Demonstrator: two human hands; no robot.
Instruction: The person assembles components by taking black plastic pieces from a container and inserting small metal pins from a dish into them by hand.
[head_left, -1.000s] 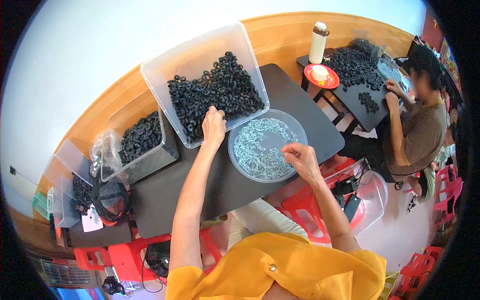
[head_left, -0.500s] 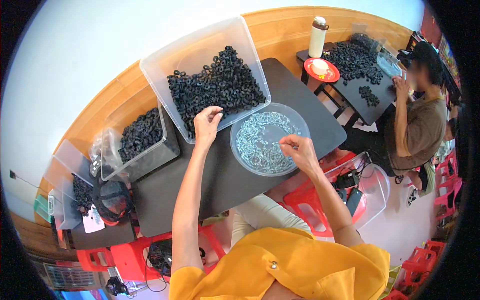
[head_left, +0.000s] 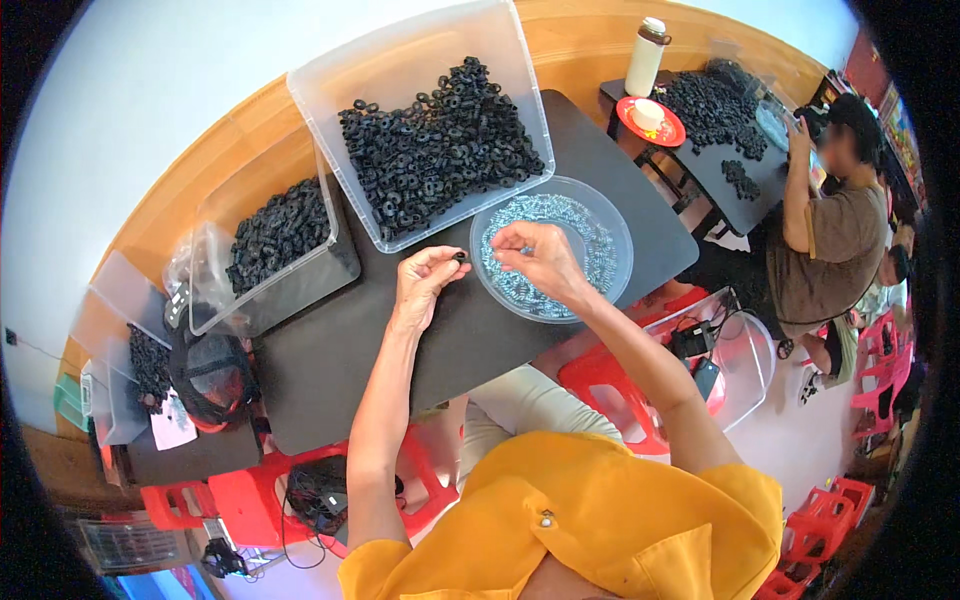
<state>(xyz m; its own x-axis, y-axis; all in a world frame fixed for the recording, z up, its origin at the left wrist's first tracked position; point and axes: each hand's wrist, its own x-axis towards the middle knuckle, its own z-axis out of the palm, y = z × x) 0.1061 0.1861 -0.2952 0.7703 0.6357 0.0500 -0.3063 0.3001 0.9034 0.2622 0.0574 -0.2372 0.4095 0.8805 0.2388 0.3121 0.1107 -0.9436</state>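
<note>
My left hand is over the dark table, in front of the large tilted bin. Between its thumb and fingertips sits a small black ring-shaped part. My right hand is pinched above the left side of a round clear tub. Whatever its fingertips hold is too small to make out. Small shiny metal pieces cover much of the tub's bottom. Many black parts like the held one fill the clear plastic bin beyond my left hand.
A second clear bin of black parts stands at the left. On a side table at the right are heaped black parts, a red plate and a bottle. A co-worker sits there. Red stools stand below the table.
My left hand has come out of the large bin toward me, with a black ring-shaped part now visible. My right hand has moved up and left toward it. The view has shifted slightly.
</note>
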